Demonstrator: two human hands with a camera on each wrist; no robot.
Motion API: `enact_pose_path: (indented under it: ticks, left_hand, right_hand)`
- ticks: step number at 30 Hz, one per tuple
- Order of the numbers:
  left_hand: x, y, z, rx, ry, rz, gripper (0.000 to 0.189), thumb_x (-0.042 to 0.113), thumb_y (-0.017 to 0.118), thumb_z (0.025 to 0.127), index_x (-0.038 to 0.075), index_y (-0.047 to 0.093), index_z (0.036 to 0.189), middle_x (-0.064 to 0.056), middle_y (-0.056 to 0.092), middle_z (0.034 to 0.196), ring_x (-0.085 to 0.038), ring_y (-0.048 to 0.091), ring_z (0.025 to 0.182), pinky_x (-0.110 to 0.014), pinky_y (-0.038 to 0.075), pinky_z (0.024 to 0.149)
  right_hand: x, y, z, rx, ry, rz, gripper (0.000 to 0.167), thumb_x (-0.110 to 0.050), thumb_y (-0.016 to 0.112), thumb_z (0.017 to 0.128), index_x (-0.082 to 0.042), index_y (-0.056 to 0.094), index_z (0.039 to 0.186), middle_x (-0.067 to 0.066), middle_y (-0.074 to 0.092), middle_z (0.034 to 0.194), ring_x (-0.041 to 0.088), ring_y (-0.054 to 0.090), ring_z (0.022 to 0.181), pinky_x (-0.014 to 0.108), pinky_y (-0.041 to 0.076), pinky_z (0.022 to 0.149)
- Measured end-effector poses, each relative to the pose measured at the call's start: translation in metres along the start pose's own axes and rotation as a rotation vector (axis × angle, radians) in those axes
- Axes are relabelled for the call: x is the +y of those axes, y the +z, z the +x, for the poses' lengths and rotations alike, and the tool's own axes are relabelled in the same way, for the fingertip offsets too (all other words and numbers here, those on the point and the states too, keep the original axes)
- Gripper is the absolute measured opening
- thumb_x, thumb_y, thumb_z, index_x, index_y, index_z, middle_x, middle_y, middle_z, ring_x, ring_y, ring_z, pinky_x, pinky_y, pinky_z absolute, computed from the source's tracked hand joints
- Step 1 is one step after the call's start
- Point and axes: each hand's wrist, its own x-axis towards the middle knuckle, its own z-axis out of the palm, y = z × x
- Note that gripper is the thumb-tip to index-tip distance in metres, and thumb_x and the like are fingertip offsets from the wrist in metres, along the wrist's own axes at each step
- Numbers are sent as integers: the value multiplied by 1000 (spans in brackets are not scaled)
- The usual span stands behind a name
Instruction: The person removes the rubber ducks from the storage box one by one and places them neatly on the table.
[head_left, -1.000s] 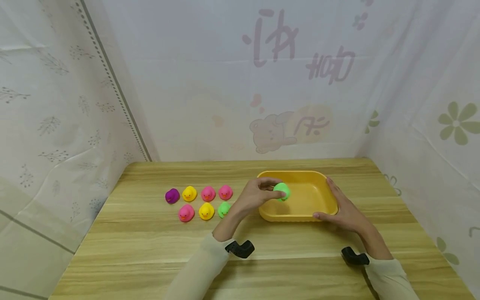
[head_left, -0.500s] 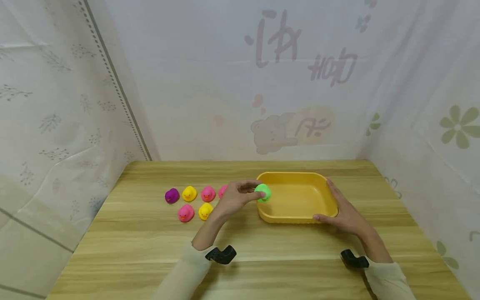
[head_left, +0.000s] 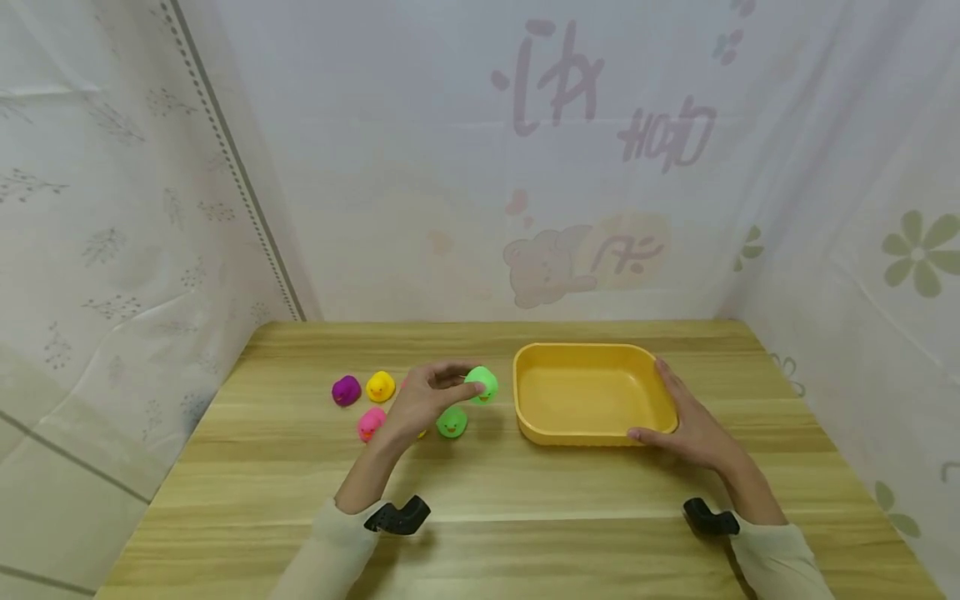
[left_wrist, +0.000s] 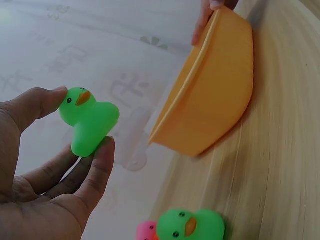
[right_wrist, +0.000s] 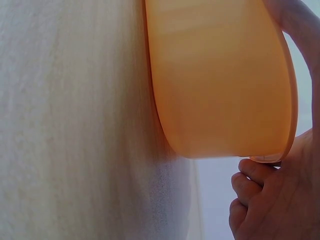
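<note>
Between thumb and fingertips, my left hand (head_left: 420, 407) pinches a green rubber duck (head_left: 482, 385), held up over the table just left of the basin. The left wrist view shows the thumb on the head of this duck (left_wrist: 95, 125) and fingers under its body. My right hand (head_left: 697, 429) grips the right end of a yellow plastic basin (head_left: 577, 437), thumb over the front rim. Nothing lies inside the basin. Below the held duck, another green duck (head_left: 452, 422) sits on the table.
Left of the left hand are a purple duck (head_left: 346, 391), a yellow duck (head_left: 380, 387) and a pink duck (head_left: 372, 423). The hand mostly covers several others. A patterned curtain (head_left: 420, 167) hangs behind the wooden table (head_left: 570, 517).
My left hand has carried the green duck leftward, from over the basin's inside to beyond its left rim. The right hand stays at the basin's right end.
</note>
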Motion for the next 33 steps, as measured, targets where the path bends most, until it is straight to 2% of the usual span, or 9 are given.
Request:
enact_pose_path:
  ticks: [6, 10, 15, 18, 21, 24, 28, 33]
  left_hand:
    - [1, -18, -10, 3, 19, -14, 41, 25, 79, 91, 11, 69, 129, -13, 71, 126, -21, 71, 108, -44, 56, 101]
    - [1, -30, -16, 18, -7, 17, 44, 31, 79, 91, 14, 69, 130, -9, 70, 130, -19, 68, 115, -39, 52, 105]
    - [1, -43, -23, 40, -10, 39, 46, 31, 79, 91, 14, 67, 133, -9, 68, 132, -17, 67, 116, -41, 50, 108]
    - [1, -53, -28, 57, -2, 57, 47, 29, 78, 92, 12, 66, 134, -11, 67, 133, -18, 67, 116, -38, 52, 105]
    - [-1, -61, -33, 86, -21, 98, 49, 31, 78, 92, 12, 65, 135, -9, 66, 136, -20, 64, 120, -36, 50, 106]
    - [-3, -67, -39, 113, -31, 126, 49, 32, 78, 92, 12, 66, 135, -9, 64, 139, -22, 60, 122, -29, 49, 104]
    - [-7, -76, -45, 134, -23, 147, 50, 32, 78, 93, 10, 64, 136, -11, 64, 138, -18, 60, 118, -20, 52, 97]
    - [-12, -87, -55, 146, 0, 138, 51, 30, 76, 94, 7, 62, 137, -8, 65, 133, -10, 62, 113, -18, 53, 93]
  right_hand:
    - [-2, 0, 0, 1, -1, 3, 125, -42, 85, 83, -16, -5, 166, 15, 0, 174, 53, 11, 155, 77, 20, 115]
    - [-2, 1, 0, -3, -3, 2, 125, -42, 85, 83, -14, -4, 166, 15, 0, 174, 53, 11, 155, 77, 20, 115]
    - [-4, 1, 0, 2, -6, -6, 125, -42, 85, 83, -15, -4, 166, 15, 1, 174, 53, 12, 155, 77, 20, 115]
    - [-5, 0, 0, 3, -8, -6, 125, -42, 85, 83, -18, -5, 166, 15, 1, 174, 53, 11, 155, 77, 20, 115]
    - [-5, -1, 0, 3, -5, -6, 125, -42, 85, 83, -20, -6, 166, 15, 1, 174, 52, 11, 155, 76, 21, 115]
    - [-4, -1, 0, 0, -1, -5, 125, -43, 85, 83, -17, -5, 166, 13, 0, 174, 53, 12, 155, 76, 21, 115]
    - [-2, 0, 1, -3, 1, -7, 125, -44, 85, 83, -19, -6, 166, 13, -1, 174, 52, 11, 155, 77, 20, 115]
    - [-1, -1, 2, 0, -3, -11, 125, -44, 85, 82, -19, -5, 166, 14, 0, 174, 52, 11, 155, 76, 20, 116]
